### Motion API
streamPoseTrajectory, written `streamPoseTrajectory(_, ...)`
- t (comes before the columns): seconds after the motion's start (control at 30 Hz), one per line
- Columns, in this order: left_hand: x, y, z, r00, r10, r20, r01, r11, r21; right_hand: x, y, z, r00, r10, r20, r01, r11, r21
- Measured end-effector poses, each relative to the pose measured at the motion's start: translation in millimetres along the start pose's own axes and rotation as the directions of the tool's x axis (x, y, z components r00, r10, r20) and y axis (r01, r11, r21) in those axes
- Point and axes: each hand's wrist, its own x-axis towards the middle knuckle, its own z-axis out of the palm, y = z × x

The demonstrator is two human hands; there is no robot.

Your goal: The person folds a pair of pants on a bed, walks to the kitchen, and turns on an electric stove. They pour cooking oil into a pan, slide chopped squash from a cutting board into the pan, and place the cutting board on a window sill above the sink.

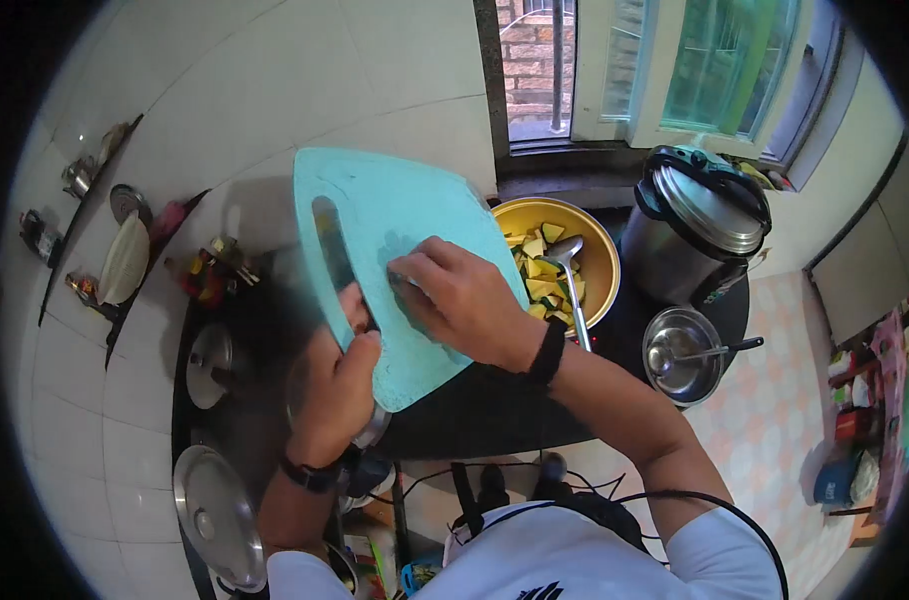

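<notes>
My left hand (343, 390) grips a light turquoise cutting board (415, 190) by its lower left edge, near the long handle slot, thumb on the face towards me. The board is raised and tilted above the dark counter. Against its face is my right hand (470, 305), fingers curled and closed; what they hold, if anything, is hidden. Just right of the board stands a yellow pan (608, 250), partly covered by it. Cut chunks of green-skinned, pale yellow squash (543, 290) lie in the pan, with a metal ladle (575, 290) resting among them.
A pressure cooker (690, 225) stands right of the pan. In front of it is a steel bowl (665, 385) with a black-handled utensil. Pot lids (215, 510) lie at the left, near seasoning jars (210, 270). Cables (425, 470) hang below the counter edge.
</notes>
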Motion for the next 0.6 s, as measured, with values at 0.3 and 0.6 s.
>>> streamPoseTrajectory(0.3, -10, 0, -7, 1.000, -0.021, 0.024, 0.022, 0.997, -0.069, -22, 31, 11, 0.997, 0.082, 0.013, -0.076, 0.958, -0.276)
streamPoseTrajectory(0.6, -11, -10, -14, 0.999, 0.033, -0.043, -0.035, 0.997, -0.064, -41, 44, -2, 0.957, 0.260, -0.131, -0.280, 0.944, -0.173)
